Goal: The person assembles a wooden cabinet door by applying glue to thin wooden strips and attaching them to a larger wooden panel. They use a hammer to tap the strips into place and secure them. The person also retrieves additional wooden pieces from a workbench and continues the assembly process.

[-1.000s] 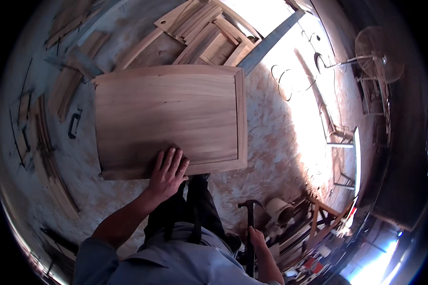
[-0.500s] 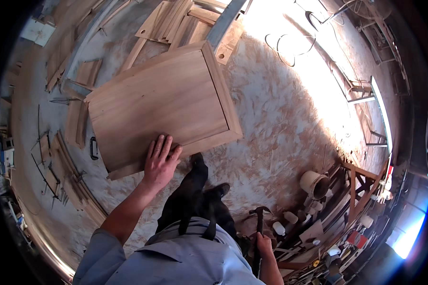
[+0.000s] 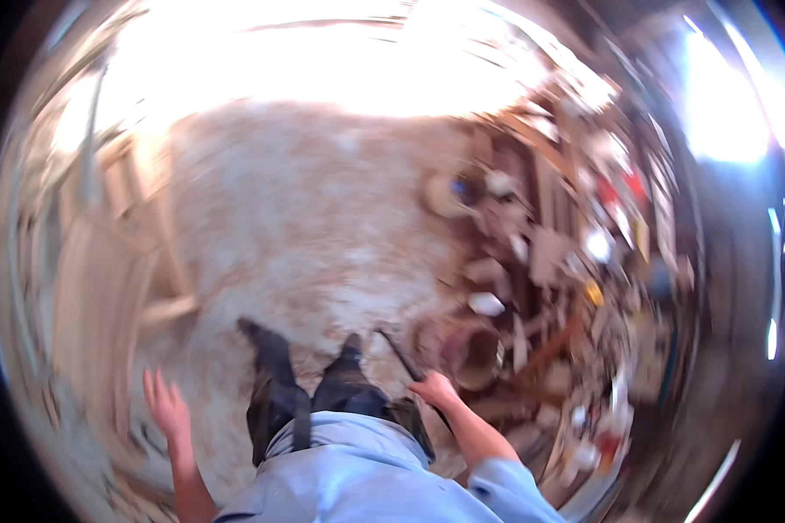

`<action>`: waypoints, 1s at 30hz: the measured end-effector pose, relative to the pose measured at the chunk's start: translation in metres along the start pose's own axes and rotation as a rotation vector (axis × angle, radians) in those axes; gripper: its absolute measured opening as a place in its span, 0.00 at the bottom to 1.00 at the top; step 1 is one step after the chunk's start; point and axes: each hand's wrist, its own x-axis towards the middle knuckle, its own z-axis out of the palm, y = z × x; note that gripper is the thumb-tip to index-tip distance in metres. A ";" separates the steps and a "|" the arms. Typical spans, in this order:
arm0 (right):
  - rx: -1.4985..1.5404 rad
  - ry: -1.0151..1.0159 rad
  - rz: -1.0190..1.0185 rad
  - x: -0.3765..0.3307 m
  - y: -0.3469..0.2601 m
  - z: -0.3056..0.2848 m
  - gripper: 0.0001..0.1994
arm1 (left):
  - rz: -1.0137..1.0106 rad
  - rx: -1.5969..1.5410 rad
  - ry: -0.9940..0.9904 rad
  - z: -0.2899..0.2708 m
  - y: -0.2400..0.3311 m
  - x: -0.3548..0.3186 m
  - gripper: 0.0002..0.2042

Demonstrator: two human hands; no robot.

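My right hand [image 3: 436,390] is closed round the handle of a dark hammer [image 3: 399,353], whose head points forward and left, in front of my legs. My left hand [image 3: 164,401] is raised in the air at the left with its fingers apart and nothing in it. Beyond that hand, at the left, stands the framed wooden panel [image 3: 96,296], smeared by motion. A gap shows between my left fingers and the panel.
A pale bucket [image 3: 445,193] stands at the edge of a cluttered heap of wood offcuts and containers on the right. Nearer to me is a second, wide round container [image 3: 480,356]. Strong sunlight washes out the far floor.
My view has swung to the right, so the panel now lies at the far left. My left hand has come off the panel. The hammer stays in my right hand.
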 end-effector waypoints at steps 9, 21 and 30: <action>0.504 0.358 0.034 -0.033 0.195 0.066 0.27 | 0.303 0.229 -1.067 0.110 -0.007 -0.058 0.20; 1.619 0.782 0.369 -0.098 0.292 0.167 0.19 | 0.252 -0.267 -0.862 0.145 0.218 0.096 0.22; 1.991 1.180 0.121 -0.062 0.477 0.007 0.13 | 0.298 -0.056 -1.040 0.160 0.212 -0.002 0.24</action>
